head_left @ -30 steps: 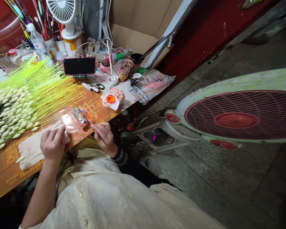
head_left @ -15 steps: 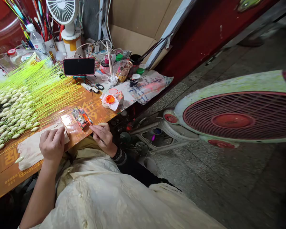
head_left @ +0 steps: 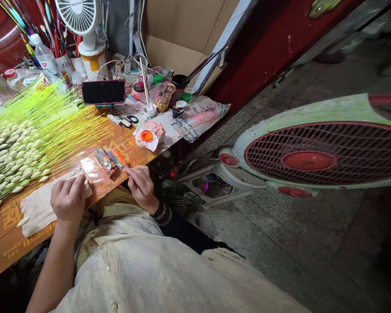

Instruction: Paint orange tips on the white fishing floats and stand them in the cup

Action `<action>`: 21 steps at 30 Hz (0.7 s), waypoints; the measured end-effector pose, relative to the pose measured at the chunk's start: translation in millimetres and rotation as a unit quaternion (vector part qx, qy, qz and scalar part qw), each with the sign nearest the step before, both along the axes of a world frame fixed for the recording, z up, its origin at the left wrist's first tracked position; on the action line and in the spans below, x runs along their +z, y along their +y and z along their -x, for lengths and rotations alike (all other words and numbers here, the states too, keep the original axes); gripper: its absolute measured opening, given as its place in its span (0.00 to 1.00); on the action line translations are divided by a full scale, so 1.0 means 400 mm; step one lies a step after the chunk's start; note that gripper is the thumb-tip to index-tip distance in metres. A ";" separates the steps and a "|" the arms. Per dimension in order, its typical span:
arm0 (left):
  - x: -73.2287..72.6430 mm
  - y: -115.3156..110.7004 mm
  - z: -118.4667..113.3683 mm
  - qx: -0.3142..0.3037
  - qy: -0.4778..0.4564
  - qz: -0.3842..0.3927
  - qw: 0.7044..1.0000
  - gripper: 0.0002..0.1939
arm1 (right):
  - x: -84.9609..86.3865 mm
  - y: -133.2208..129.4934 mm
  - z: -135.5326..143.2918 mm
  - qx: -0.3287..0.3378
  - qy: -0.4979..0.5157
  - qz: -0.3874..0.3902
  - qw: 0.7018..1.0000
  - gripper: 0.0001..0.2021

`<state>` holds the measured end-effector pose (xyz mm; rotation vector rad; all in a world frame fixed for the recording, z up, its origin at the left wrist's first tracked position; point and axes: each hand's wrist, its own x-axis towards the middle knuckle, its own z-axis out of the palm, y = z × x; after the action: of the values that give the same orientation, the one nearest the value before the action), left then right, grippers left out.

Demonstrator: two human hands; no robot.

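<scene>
My left hand (head_left: 68, 195) rests on a pale stained cloth (head_left: 39, 204) at the table's near edge, fingers pinched together; what they hold is hidden. A white bulb on a thin stem (head_left: 22, 221) lies at the cloth's left end. My right hand (head_left: 141, 187) is closed round a thin brush-like tool (head_left: 140, 191), its handle slanting back across the palm. The tool's front end is at a small paint-smeared block (head_left: 107, 161). A streak of orange paint (head_left: 120, 156) shows beside the block. Farther back stands a small pot of orange paint (head_left: 146, 136) on white tissue.
Many white bulbs (head_left: 16, 165) on yellow-green stems (head_left: 61, 117) cover the table's left. Behind are a phone (head_left: 103, 92) on a stand, scissors (head_left: 130, 119), a small white fan (head_left: 80, 15) and paint jars (head_left: 179, 82). A large floor fan (head_left: 308, 161) stands right.
The whole view has shifted slightly, so the table items sit a little farther left. The tool's front end has moved slightly at the block, and the orange streak shows more clearly. Both hands stay closed.
</scene>
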<state>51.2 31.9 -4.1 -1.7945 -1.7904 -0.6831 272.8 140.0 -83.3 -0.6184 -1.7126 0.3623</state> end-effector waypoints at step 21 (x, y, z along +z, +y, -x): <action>0.009 -0.006 -0.026 0.006 0.033 -0.009 0.999 0.09 | -0.007 -0.077 0.031 0.055 -0.025 -0.075 0.995 0.28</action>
<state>61.5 29.4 -0.4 -1.7726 -1.7442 -0.6265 260.3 109.2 -86.0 -0.4268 -1.8073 0.2942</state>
